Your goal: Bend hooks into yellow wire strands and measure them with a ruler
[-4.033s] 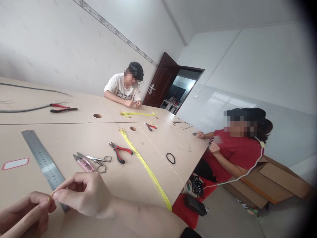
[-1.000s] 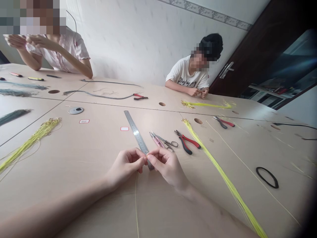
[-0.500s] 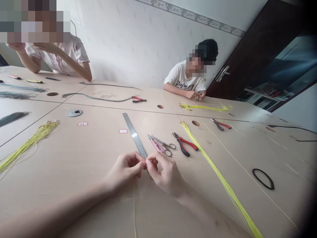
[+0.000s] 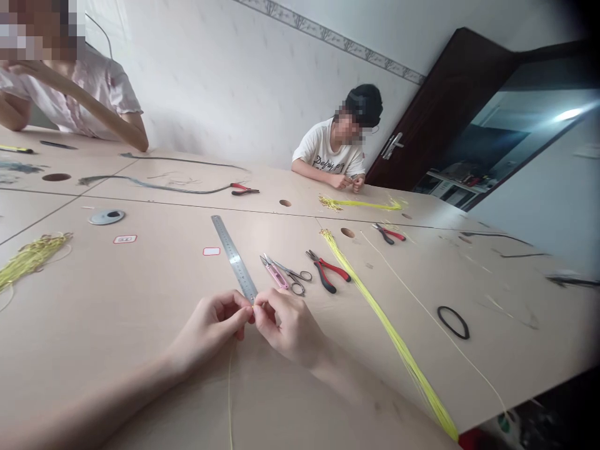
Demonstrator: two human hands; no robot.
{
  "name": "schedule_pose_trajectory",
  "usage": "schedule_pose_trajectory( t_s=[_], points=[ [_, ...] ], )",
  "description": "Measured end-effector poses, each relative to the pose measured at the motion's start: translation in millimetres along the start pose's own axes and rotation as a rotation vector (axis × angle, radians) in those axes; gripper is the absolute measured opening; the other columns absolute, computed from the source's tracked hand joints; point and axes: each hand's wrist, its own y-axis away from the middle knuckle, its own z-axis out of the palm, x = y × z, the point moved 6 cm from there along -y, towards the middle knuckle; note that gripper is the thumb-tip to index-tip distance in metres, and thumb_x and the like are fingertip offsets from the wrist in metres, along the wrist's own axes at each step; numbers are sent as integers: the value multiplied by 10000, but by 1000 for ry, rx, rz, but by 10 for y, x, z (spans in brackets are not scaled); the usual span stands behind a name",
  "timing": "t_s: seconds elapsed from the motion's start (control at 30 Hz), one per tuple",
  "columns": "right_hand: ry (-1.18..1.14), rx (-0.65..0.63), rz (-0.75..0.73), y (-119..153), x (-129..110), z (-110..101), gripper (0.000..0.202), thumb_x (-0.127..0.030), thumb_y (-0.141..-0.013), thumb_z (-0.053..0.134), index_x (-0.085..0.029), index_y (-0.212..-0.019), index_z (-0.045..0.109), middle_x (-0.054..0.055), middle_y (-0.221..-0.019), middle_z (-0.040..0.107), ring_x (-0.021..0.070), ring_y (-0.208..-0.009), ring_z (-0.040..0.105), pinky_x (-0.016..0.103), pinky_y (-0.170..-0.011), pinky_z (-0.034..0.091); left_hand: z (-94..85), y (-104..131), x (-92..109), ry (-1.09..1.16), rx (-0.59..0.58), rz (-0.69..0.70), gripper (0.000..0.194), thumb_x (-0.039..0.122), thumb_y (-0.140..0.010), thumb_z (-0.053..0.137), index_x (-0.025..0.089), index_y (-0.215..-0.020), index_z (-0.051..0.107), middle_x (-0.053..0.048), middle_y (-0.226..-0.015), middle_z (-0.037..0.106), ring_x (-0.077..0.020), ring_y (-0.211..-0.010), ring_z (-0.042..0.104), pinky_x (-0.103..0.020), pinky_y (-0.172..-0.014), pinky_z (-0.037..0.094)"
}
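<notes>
A thin yellow cord (image 4: 230,394) hangs down toward me from my left hand (image 4: 206,334), whose thumb and forefinger are closed on it. Fingertip to fingertip with that hand, my right hand (image 4: 293,325) pinches the cord's upper end. A tiny gold-coloured bit shows between the fingertips, too small to make out. Just beyond my fingers lies a steel ruler (image 4: 233,257). To its right are pink thread snips (image 4: 276,275), small scissors (image 4: 296,275) and red-and-black pliers (image 4: 329,272).
A long bundle of yellow cords (image 4: 389,325) runs along my right, with a black ring-shaped band (image 4: 453,322) beyond it. Another yellow bundle (image 4: 35,257) lies left. Two people, one in a white T-shirt (image 4: 325,150), sit across the table. Round holes (image 4: 347,233) pierce the tabletop.
The view has turned to the right, so things on the table appear farther left. My hands keep the same pinch, fingertips together.
</notes>
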Motion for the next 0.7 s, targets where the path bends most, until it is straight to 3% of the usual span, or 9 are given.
schedule_pose_trajectory(
  t_s=[0.47,0.7],
  points=[
    [250,-49,-222,-26,-14,21,225,-169,-908,342,-191,-720,464,-30,-553,568,97,-512,483,247,-597,406,-18,-19,3,-137,25,30,353,505,-807,479,182,-696,571,10,-582,546,-146,-570,498,-229,-539,371],
    [334,-68,-226,-23,-2,58,225,-200,-911,312,-192,-748,468,-23,-543,593,103,-503,519,265,-599,420,-45,-2,-62,-121,127,44,323,498,-744,568,189,-654,601,-19,-630,625,-181,-612,561,-230,-510,424]
  ],
)
